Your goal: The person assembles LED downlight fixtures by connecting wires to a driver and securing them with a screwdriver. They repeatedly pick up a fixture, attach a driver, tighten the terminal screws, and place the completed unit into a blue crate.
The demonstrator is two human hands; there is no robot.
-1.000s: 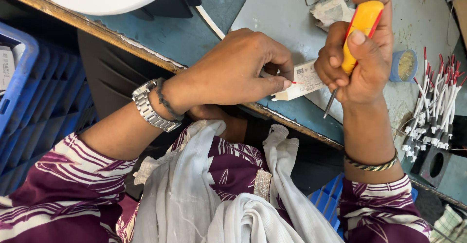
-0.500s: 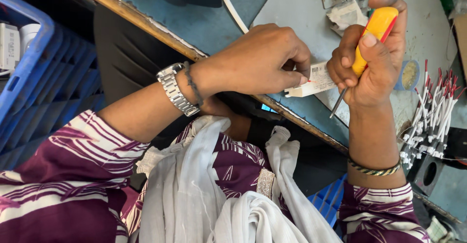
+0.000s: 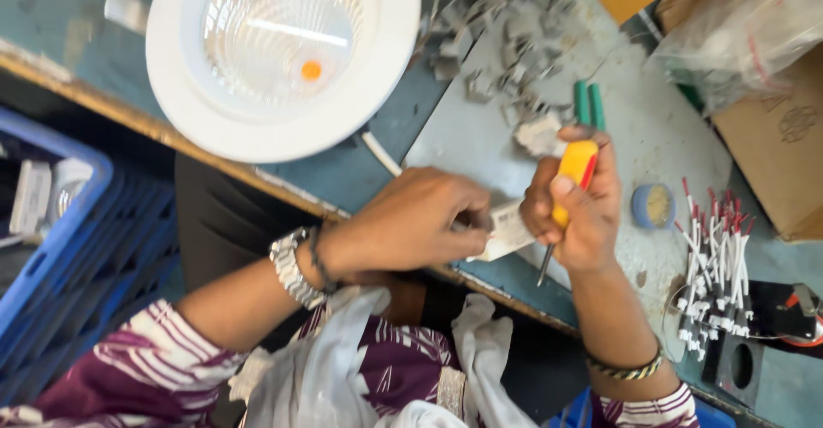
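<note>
My right hand (image 3: 576,214) grips a screwdriver (image 3: 573,178) with a yellow and red handle, its metal tip pointing down towards the table's near edge. My left hand (image 3: 411,222), with a metal watch on the wrist, pinches a small white rectangular part (image 3: 507,233) at the bench edge, right beside the right hand. A round white downlight housing (image 3: 283,55) lies on the blue-grey bench (image 3: 480,137) at the upper left, apart from both hands.
Several small grey metal clips (image 3: 506,34) are scattered at the top. A bundle of white and red wires (image 3: 716,257) lies at the right, by a small blue cap (image 3: 653,205). A cardboard box (image 3: 771,137) and plastic bag (image 3: 746,25) sit top right. A blue crate (image 3: 51,248) stands left.
The view has swung up, so the white downlight and the clips now show. Both hands stay together at the bench edge, still holding the screwdriver and the white part.
</note>
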